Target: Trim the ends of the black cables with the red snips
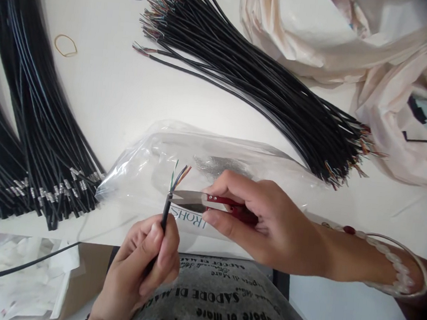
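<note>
My left hand (147, 254) is closed around a black cable (165, 215) whose stripped end points up. Thin green, blue, orange and brown wires (179, 178) fan out from that end. In my right hand (268, 220) is a pair of red-handled thread snips (227, 206), its blades lying across the cable where the jacket ends and the wires begin. Whether the blades touch the cable I cannot tell. Beneath both hands lies a clear plastic bag (133, 167) with printed letters, partly hidden by my right hand.
A large bundle of black cables with bare wire ends (244, 77) lies across the table (99, 88). More black cables with silvery ends (35, 87) are at left. Pale plastic bags (303, 48) sit at upper right, a rubber band (65, 45) at upper left. Below left is a scrap-filled bin (61, 286).
</note>
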`<control>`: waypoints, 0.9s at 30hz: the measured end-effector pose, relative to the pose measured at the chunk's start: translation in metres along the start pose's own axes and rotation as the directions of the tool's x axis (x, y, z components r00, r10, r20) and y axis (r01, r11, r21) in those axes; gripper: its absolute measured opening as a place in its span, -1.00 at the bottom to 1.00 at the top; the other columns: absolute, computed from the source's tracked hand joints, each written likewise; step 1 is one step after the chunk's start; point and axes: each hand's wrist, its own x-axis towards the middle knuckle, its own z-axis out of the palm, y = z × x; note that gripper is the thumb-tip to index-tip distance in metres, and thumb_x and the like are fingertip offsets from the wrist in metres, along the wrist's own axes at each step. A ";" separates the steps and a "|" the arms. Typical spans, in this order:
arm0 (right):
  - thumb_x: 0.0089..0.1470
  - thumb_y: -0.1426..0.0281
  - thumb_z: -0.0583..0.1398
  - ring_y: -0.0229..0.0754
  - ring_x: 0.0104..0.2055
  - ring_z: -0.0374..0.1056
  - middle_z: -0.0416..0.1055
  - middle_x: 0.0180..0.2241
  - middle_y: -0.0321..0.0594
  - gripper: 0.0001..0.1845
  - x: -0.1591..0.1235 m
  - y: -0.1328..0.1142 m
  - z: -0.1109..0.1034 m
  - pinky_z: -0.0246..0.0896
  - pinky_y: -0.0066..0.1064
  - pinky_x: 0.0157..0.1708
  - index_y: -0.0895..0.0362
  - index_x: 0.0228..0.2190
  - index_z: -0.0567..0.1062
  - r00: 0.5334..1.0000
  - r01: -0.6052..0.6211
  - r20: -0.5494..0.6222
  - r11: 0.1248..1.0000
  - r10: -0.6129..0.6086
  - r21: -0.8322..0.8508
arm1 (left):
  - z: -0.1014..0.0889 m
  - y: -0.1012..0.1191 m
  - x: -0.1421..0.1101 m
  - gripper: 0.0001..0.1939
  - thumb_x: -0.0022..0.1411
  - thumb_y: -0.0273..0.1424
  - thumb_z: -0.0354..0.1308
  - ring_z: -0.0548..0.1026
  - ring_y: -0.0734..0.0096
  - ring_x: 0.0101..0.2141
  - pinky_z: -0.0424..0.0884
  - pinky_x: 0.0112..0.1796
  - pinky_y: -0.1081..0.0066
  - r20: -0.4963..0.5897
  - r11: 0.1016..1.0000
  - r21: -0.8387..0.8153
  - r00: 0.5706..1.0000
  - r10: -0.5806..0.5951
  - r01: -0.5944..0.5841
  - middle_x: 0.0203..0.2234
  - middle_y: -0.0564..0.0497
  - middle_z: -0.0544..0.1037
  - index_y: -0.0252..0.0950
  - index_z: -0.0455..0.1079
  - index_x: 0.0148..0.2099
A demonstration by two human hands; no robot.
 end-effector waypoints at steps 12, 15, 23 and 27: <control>0.13 0.38 0.25 -0.44 -0.56 -0.05 0.07 -0.60 -0.47 -0.79 0.007 0.009 0.006 -0.15 -0.52 -0.58 0.14 -0.35 0.28 0.985 -0.166 0.101 0.911 0.138 0.377 | 0.004 0.000 0.011 -0.57 0.41 -0.37 -0.24 -0.18 0.84 -0.83 -0.14 -0.75 0.70 0.340 0.806 -0.544 0.939 -0.042 0.233 -0.81 0.24 -0.05 -0.29 -0.13 -0.55; 0.15 0.36 0.22 -0.43 -0.55 -0.05 0.05 -0.60 -0.47 -0.80 0.008 0.009 0.006 -0.15 -0.51 -0.55 0.14 -0.36 0.27 0.979 -0.197 0.116 0.899 0.165 0.391 | 0.006 -0.001 0.014 -0.55 0.40 -0.37 -0.21 -0.18 0.86 -0.87 -0.19 -0.80 0.70 0.358 0.754 -0.606 0.933 -0.025 0.253 -0.83 0.25 -0.03 -0.30 -0.16 -0.57; 0.19 0.31 0.19 -0.45 -0.58 -0.10 0.02 -0.64 -0.50 -0.79 0.010 0.010 0.006 -0.19 -0.53 -0.58 0.16 -0.36 0.27 0.975 -0.218 0.147 0.862 0.168 0.459 | 0.009 0.000 0.017 -0.53 0.38 -0.38 -0.17 -0.25 0.85 -0.90 -0.29 -0.84 0.66 0.379 0.735 -0.613 0.924 -0.050 0.291 -0.87 0.26 -0.07 -0.28 -0.14 -0.60; 0.21 0.31 0.16 -0.45 -0.56 -0.07 0.04 -0.61 -0.47 -0.80 0.010 0.005 0.001 -0.15 -0.54 -0.57 0.16 -0.36 0.26 0.968 -0.243 0.143 0.910 0.206 0.336 | 0.009 0.001 0.015 -0.55 0.39 -0.38 -0.19 -0.26 0.84 -0.87 -0.29 -0.83 0.67 0.376 0.753 -0.587 0.924 -0.073 0.299 -0.83 0.25 -0.07 -0.28 -0.13 -0.58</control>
